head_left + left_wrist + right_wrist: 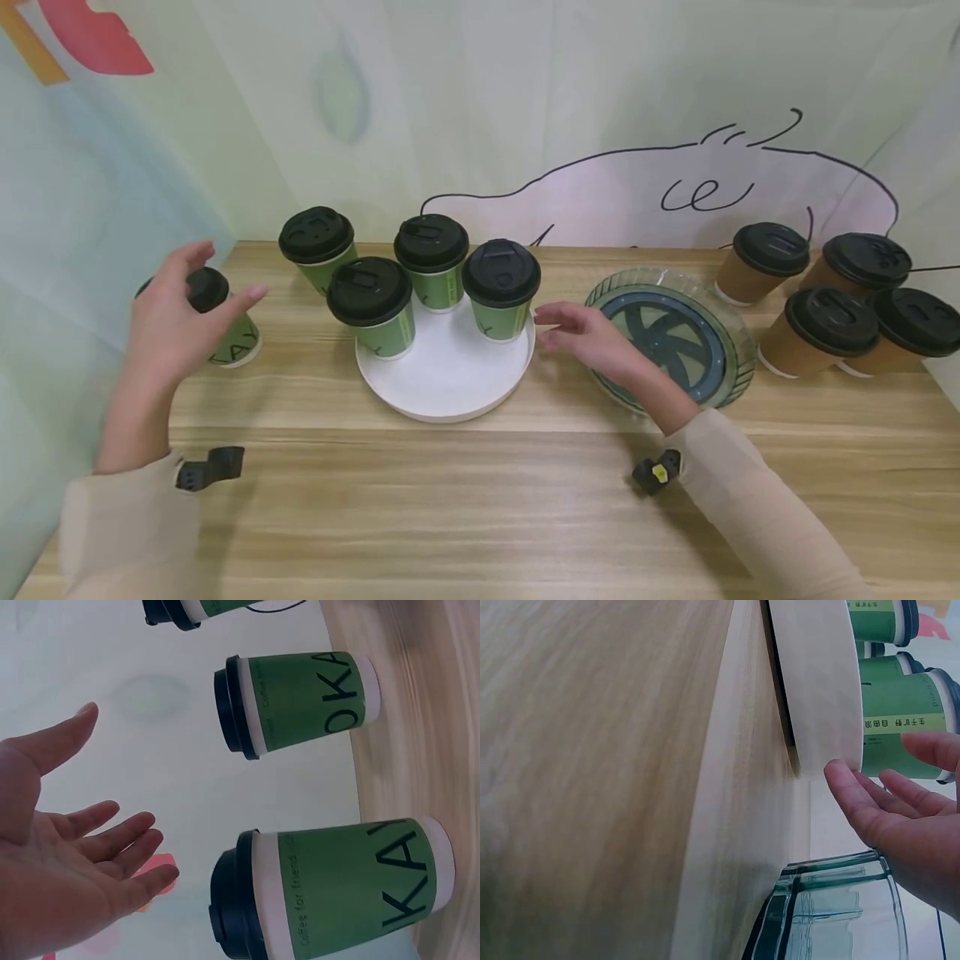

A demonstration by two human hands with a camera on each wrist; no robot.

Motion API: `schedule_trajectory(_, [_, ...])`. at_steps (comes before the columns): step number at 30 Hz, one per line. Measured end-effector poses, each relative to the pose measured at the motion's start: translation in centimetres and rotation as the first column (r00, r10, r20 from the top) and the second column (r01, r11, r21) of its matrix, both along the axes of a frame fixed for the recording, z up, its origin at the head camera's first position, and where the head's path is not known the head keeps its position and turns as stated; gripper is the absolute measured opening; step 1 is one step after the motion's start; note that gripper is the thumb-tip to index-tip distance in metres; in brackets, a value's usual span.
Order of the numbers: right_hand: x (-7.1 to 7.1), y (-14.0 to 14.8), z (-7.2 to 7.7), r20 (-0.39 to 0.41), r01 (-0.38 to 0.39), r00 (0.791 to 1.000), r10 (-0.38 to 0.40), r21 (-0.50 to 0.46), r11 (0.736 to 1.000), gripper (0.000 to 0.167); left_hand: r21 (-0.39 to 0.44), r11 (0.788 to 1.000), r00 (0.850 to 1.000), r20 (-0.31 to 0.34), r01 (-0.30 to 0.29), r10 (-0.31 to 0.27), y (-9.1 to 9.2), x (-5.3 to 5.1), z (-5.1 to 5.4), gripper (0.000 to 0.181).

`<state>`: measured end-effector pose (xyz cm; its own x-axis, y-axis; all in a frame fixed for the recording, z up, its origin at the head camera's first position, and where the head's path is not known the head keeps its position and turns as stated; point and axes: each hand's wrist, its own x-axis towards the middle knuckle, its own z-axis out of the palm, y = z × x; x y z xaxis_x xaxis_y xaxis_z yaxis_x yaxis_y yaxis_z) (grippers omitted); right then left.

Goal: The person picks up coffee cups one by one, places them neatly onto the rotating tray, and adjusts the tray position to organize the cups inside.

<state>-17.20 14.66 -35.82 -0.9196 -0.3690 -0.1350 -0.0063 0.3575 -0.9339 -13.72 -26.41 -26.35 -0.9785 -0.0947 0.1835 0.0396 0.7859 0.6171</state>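
My left hand [168, 329] hovers by a green paper cup [238, 340] with a black lid at the far left. In the left wrist view the fingers [124, 847] are spread and stand apart from that cup. Another green cup [318, 240] stands on the table behind. Three more green cups, at the front left [371, 300], back [432, 250] and right [502, 283], stand upright on a round white tray [450, 390]. My right hand [588, 337] is at the tray's right edge, holding nothing, its fingertips [842, 771] close to the rim; I cannot tell if they touch.
A clear ribbed glass dish [742, 354] sits under my right wrist. Several brown cups with black lids, one of them in front [817, 333], stand at the right. A printed cloth [480, 100] hangs behind the wooden table [420, 508].
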Motion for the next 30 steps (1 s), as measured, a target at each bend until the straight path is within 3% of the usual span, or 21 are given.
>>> schedule_trajectory(12, [0.0,0.0,-0.1,0.008,0.011,1.000,-0.010,-0.059,0.998,0.039,0.007,0.999,0.999,0.024,-0.036,0.036,-2.3,-0.5,-0.8,0.080])
schedule_trajectory(23, [0.0,0.1,-0.1,0.009,-0.003,1.000,0.004,-0.081,0.997,0.038,0.006,0.996,0.991,0.102,-0.087,0.086,-4.8,-0.7,-1.3,0.083])
schedule_trajectory(28, [0.0,0.1,-0.1,-0.005,-0.002,1.000,0.001,-0.063,0.998,0.039,-0.030,0.993,0.986,0.120,-0.113,0.116,-5.3,-0.6,-1.2,0.085])
schedule_trajectory(30, [0.0,0.1,-0.1,-0.013,-0.003,1.000,0.003,-0.055,0.998,0.040,-0.052,0.990,0.983,0.124,-0.128,0.133,-5.9,-0.9,-1.6,0.086])
